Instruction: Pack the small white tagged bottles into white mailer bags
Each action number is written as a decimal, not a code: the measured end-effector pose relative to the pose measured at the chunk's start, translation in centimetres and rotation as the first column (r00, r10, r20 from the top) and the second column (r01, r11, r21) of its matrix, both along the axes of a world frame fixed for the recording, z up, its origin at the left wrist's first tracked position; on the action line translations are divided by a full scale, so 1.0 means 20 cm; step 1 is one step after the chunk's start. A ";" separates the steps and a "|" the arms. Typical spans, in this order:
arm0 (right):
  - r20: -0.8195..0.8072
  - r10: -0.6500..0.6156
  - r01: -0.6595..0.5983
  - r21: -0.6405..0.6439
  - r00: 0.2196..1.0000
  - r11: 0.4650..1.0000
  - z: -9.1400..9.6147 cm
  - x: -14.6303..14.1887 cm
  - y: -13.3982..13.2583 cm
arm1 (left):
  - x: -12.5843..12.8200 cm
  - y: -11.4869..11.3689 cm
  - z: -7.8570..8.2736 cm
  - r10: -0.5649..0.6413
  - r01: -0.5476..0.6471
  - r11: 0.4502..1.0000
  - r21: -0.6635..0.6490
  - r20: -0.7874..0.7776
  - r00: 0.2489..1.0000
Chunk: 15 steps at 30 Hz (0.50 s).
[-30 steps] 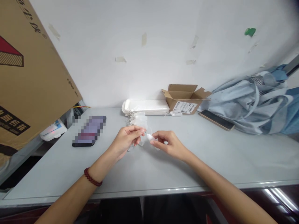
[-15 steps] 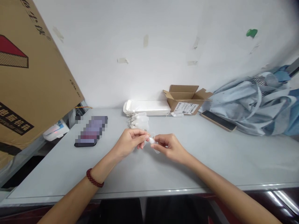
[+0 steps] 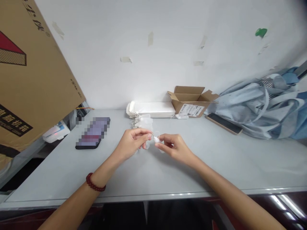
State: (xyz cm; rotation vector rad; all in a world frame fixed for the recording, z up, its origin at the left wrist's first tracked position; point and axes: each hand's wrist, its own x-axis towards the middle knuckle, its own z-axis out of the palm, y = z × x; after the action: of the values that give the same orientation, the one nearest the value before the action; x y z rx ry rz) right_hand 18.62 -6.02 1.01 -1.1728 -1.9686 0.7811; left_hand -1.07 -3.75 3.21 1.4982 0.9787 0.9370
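Note:
My left hand point(image 3: 131, 142) is closed in a pinch on the thin string of a small white teardrop-shaped piece point(image 3: 156, 139). On the other side, my right hand point(image 3: 175, 147) pinches that white piece between thumb and fingers. A translucent flap hangs under the right fingers, partly hidden by them. Just behind my left hand lies a pile of translucent white tags point(image 3: 144, 121) with thin string loops. One more such tag point(image 3: 182, 117) rests before the small carton. Both hands are held just above the grey table point(image 3: 144, 179).
A stack of long white flat packs point(image 3: 153, 109) lies against the wall, beside an open small carton point(image 3: 192, 103). One phone point(image 3: 93, 132) is at left, another point(image 3: 224, 123) at right by a blue-grey cloth bag point(image 3: 259, 108). A large cardboard box point(image 3: 43, 80) leans at far left.
Both hands stay together at the white piece. My left fingertips have drawn slightly left from it, and a short length of string now shows between. The camera view has shifted a little.

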 end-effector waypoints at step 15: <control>-0.097 -0.007 0.006 -0.012 0.995 1.000 0.01 0.02 0.01 | -0.04 0.04 0.01 0.182 -0.185 0.983 0.018 0.099 0.978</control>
State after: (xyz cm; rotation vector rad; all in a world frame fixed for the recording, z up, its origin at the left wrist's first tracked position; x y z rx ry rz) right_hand 19.07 -5.80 1.27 -1.1268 -1.8821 0.8320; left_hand -1.82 -2.92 3.43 1.3884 1.0501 1.1487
